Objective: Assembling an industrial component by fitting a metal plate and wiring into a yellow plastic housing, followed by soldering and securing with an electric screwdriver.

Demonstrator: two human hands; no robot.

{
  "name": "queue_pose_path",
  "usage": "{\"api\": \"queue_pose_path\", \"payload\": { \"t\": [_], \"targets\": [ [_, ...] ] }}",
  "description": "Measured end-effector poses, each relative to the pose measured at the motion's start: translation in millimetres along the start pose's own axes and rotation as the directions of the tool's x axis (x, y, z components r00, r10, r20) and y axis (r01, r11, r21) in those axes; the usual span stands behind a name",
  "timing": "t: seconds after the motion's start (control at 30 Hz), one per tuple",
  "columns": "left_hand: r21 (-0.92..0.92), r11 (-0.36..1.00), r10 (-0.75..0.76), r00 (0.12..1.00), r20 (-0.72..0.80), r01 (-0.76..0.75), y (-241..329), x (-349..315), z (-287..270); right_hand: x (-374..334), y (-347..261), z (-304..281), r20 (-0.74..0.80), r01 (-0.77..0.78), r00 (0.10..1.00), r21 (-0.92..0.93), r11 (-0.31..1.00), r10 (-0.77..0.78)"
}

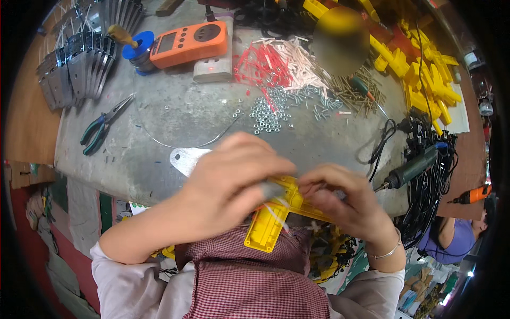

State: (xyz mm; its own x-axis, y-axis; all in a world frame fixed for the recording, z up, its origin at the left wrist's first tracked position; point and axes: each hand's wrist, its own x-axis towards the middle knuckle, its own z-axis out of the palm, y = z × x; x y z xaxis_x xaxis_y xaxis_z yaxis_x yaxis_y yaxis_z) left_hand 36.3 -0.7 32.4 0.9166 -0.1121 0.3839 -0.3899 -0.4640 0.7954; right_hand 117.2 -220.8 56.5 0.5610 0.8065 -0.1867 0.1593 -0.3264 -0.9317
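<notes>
A yellow plastic housing [264, 229], hollow with ribs and screw posts inside, is held over my lap at the table's front edge. Thin white wires [277, 217] lie across it. My left hand [234, 183] reaches over its upper end, fingers curled and thumb against it; motion blurs the tips. My right hand [342, 196] is at the housing's right arm, with fingertips pinched together near its top. What they pinch is too blurred to make out. A flat silvery metal blade [187, 158] with a hole lies on the table, partly hidden by my left hand.
Long-nose pliers [106, 125] lie left, near an orange multimeter [190, 43] and a blue spool [139, 50]. Nuts [268, 114], screws and red and white sleeves [260, 64] are piled mid-table. Yellow housings [425, 74] and a dark-green power screwdriver [411, 169] crowd the right. A co-worker [451, 239] is beyond.
</notes>
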Motion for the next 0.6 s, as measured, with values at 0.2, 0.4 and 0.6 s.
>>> {"api": "queue_pose_path", "payload": {
  "t": [0.2,0.4,0.6],
  "targets": [
    [0.556,0.79,-0.276,0.96,-0.056,0.26,-21.2,-12.5,-63.8,-7.4,-3.3,-30.5,-0.324,-0.019,0.945,-0.186,0.982,-0.043],
    [0.477,0.799,-0.421,0.907,0.011,0.366,-38.9,2.4,-50.2,35.5,-5.1,-46.2,-0.316,0.056,0.934,-0.333,0.941,-0.167],
    [0.576,0.794,-0.322,0.938,0.126,0.195,-46.0,10.9,-41.5,75.8,-10.6,-55.1,-0.24,0.019,0.963,-0.397,0.918,-0.124]
  ]
}}
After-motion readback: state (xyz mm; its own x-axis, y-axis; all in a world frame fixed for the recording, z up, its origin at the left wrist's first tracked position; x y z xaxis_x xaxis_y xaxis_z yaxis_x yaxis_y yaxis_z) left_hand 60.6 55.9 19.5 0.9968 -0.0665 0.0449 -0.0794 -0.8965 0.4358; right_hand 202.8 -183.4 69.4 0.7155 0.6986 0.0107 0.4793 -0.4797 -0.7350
